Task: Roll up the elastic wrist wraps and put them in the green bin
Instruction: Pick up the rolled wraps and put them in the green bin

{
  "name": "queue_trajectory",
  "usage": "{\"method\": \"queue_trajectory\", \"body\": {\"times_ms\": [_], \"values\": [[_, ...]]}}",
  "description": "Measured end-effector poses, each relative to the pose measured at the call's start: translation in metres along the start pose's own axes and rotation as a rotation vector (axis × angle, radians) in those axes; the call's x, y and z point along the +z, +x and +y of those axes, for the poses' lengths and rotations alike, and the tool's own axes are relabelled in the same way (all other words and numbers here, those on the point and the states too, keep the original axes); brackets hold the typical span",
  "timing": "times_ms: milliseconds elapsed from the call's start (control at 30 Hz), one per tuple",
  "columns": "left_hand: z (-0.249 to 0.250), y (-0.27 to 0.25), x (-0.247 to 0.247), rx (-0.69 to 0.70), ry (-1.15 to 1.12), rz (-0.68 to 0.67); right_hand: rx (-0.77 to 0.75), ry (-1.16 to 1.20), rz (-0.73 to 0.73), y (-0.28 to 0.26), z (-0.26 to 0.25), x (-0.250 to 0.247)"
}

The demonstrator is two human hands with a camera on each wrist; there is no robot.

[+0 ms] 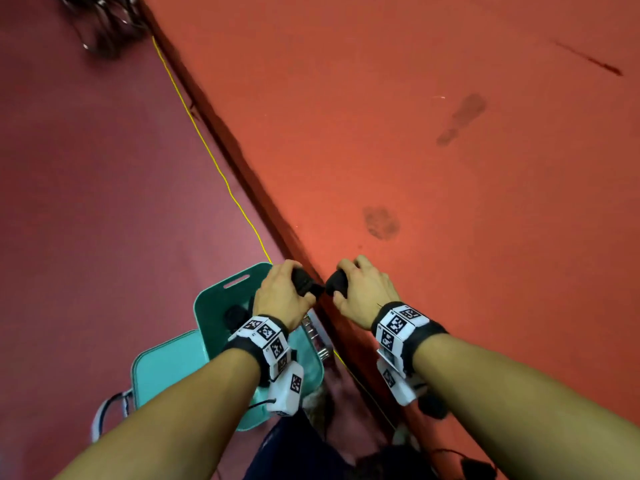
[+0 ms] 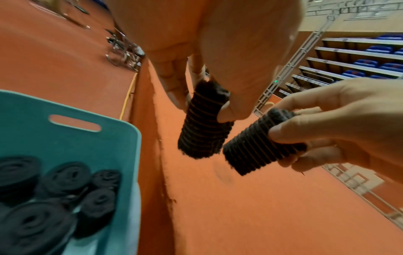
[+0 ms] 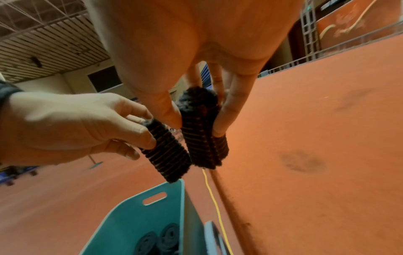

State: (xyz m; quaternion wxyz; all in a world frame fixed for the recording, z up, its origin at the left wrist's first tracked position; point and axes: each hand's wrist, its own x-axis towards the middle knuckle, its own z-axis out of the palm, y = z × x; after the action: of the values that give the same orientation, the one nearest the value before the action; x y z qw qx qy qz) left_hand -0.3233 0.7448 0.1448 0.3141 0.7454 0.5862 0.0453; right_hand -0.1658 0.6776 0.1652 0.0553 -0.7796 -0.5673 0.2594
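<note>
Wrist wraps, one rolled in the left hand (image 1: 282,296) and one in the right hand (image 1: 362,292), both pinched firmly just above the green bin (image 1: 213,306): best kept tight, carried over the rim, dropped beside the stored rolls (image 2: 54,189)

The person is wearing black bands on bare forearms, the left wrist band (image 1: 258,344) and the right wrist band (image 1: 408,336) each carrying white blocks printed with black-and-white square markers.
</note>
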Motion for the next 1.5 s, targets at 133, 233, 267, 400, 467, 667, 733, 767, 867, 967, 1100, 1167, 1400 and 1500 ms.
{"method": "queue_trajectory", "body": {"times_ms": [133,233,267,400,467,667,733,767,867,967,1100,1167,1400,1500], "values": [[-0.057,-0.001,-0.019,-0.097,0.004,0.005,-0.091,-0.001,-0.084,0.01,-0.048,0.031],[-0.094,-0.001,-0.019,-0.143,0.045,-0.05,-0.114,-0.068,-0.161,0.011,-0.067,0.057],[-0.104,0.0,-0.016,-0.155,0.059,-0.076,-0.119,-0.094,-0.198,0.01,-0.071,0.063],[-0.128,0.014,0.005,-0.149,0.147,-0.191,-0.14,-0.196,-0.35,0.015,-0.077,0.088],[-0.133,0.025,0.021,-0.083,0.209,-0.247,-0.139,-0.232,-0.417,0.02,-0.075,0.105],[-0.142,0.052,0.069,-0.02,0.282,-0.379,-0.161,-0.279,-0.58,0.027,-0.065,0.17],[-0.147,0.061,0.085,-0.004,0.27,-0.406,-0.134,-0.292,-0.545,0.032,-0.06,0.195],[-0.149,0.064,0.091,-0.001,0.256,-0.414,-0.122,-0.301,-0.49,0.035,-0.06,0.205],[-0.157,0.074,0.106,-0.023,0.217,-0.439,-0.042,-0.305,-0.532,0.046,-0.063,0.218],[-0.164,0.082,0.117,-0.047,0.186,-0.483,0.003,-0.286,-0.445,0.058,-0.057,0.242],[-0.174,0.089,0.123,-0.029,0.188,-0.545,0.076,-0.277,-0.632,0.066,-0.069,0.246],[-0.179,0.091,0.126,0.001,0.188,-0.581,0.097,-0.282,-0.676,0.066,-0.068,0.252],[-0.19,0.086,0.135,0.083,0.232,-0.737,0.139,-0.288,-0.834,0.07,-0.067,0.242],[-0.191,0.084,0.133,0.09,0.243,-0.715,0.11,-0.266,-0.835,0.069,-0.07,0.23]]}}
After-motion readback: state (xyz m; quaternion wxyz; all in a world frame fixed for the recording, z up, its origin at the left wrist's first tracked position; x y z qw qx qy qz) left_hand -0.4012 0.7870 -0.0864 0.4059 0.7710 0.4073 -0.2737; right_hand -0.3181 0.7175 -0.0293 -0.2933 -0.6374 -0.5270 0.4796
